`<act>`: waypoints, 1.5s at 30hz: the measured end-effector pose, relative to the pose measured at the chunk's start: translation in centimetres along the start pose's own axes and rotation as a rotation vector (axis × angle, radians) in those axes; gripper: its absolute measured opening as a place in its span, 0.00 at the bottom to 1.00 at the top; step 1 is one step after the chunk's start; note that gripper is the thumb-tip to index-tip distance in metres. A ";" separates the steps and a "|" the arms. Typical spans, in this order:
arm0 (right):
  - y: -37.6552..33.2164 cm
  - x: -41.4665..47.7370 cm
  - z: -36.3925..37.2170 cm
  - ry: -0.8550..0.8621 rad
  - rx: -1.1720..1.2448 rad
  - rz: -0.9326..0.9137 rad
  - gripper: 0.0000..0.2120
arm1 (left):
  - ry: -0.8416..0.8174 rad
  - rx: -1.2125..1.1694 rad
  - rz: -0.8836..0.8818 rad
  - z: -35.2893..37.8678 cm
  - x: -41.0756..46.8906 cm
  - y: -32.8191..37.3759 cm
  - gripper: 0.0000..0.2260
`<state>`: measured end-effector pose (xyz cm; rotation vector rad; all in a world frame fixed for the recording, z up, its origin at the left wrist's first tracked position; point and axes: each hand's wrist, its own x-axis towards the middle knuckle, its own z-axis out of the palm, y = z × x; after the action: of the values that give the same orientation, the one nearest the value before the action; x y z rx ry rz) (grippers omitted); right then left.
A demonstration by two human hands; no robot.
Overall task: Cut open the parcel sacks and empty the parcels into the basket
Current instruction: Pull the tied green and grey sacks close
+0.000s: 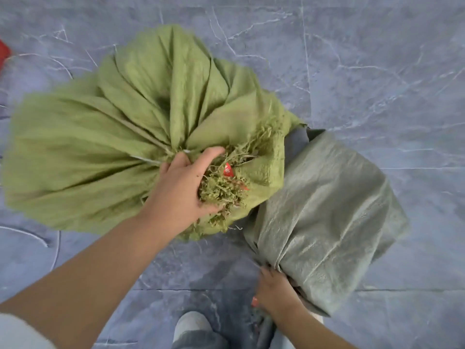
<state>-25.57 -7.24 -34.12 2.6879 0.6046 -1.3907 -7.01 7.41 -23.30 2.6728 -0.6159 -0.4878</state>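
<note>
A large light-green woven sack [105, 137] lies on the floor, its mouth gathered and tied with frayed threads and a small red tag [228, 170] showing. My left hand [186, 187] grips that bunched, frayed neck. To the right lies a smaller grey-green woven sack [327, 210]. My right hand [274, 288] grips its gathered lower end, fingers curled into the folds. No cutting tool is clearly visible, and no basket is in view.
The floor [377, 71] is grey marble-patterned tile. A red object [3, 54] pokes in at the left edge. My shoe [192, 326] and trouser leg stand at the bottom centre, close to both sacks.
</note>
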 end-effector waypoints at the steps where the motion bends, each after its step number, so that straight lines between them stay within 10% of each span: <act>1: 0.4 -0.7 -1.2 0.015 0.024 0.035 0.12 | -0.045 -0.034 -0.056 -0.4 -0.4 0.1 0.45; 11: 8.2 -14.0 -16.5 0.485 0.238 0.143 0.23 | -0.126 -0.172 -0.372 -11.4 -1.9 7.3 0.45; 17: 10.8 -22.2 -24.8 0.828 0.598 0.386 0.21 | 0.009 -0.681 -0.603 -18.5 -4.0 11.9 0.41; 30: 10.1 -43.4 -39.5 0.891 0.826 0.323 0.21 | 0.220 -1.001 -0.644 -39.2 -12.0 22.4 0.22; 45: 10.5 -48.9 -48.9 0.911 0.790 0.151 0.15 | 0.345 -1.237 -0.614 -44.3 -12.0 31.2 0.16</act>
<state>-9.20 -21.39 32.36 3.8441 -0.2329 -0.2798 -10.28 -1.75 31.36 1.5935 0.5146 -0.3495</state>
